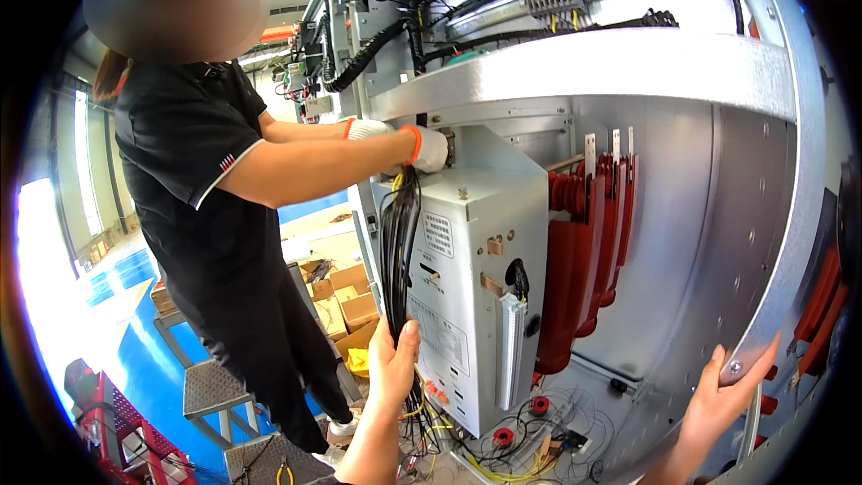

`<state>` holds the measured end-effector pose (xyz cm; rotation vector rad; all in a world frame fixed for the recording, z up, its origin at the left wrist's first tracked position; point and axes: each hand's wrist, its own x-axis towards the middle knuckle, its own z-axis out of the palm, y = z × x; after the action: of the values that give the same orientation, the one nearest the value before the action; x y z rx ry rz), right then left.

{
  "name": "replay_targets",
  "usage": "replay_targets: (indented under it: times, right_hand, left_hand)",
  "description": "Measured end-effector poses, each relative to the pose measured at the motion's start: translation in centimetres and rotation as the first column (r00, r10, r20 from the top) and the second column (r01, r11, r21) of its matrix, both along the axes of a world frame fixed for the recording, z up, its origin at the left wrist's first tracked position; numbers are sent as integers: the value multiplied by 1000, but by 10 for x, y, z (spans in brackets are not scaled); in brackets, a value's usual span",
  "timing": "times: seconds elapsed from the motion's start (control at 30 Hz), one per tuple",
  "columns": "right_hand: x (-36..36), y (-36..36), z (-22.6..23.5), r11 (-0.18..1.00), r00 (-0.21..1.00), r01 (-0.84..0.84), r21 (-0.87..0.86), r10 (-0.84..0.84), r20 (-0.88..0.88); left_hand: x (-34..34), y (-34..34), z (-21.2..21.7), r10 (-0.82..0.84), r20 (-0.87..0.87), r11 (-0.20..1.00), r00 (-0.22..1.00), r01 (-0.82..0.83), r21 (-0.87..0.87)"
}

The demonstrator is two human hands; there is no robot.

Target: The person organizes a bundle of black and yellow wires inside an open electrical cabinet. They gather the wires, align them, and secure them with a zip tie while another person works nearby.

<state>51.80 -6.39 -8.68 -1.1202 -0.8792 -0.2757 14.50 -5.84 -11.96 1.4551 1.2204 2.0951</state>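
Hanging in a long column, the black bundle of thin, plastic-coated wires passes through the left hand, whose thumb and fingers close around it, probably to keep the strands together and stop them swaying. Above that hand, a co-worker's white knit glove with an orange cuff is at the bundle's upper end, perhaps steadying it there — what the fingers pinch is hidden. Just right of the left hand stands a pale grey, box-shaped metal housing; below it, loose wire tails spread. Farther right hang glossy red, ribbed insulators.

Well apart, the right hand has thumb and finger spread at the lower part of a silver metal post, seemingly for balance — how firmly it grips, I cannot tell. Left of the left hand is a grey metal step stool, likely for reaching high parts.
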Motion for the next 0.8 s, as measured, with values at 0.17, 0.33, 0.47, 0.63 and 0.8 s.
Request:
replay_targets:
  times: [0.17,0.33,0.47,0.63,0.8]
  right_hand:
    - [1,2,0,1000,999,13,-1,-13,30]
    - [-6,5,0,999,999,-33,36,32,26]
    - [-1,-2,3,997,982,72,37,-77,174]
    - [0,5,6,991,967,74,110,-98,237]
    - [4,2,7,990,960,122,78,-137,245]
  left_hand:
    - [3,1,3,56,-20,998,998,-56,7]
    - [5,-3,5,46,48,999,998,-46,11]
    - [12,-6,16,-117,140,992,983,121,-20]
    - [19,-7,18,-95,107,992,990,103,-67]
    - [17,-8,10,-97,141,993,985,106,-57]
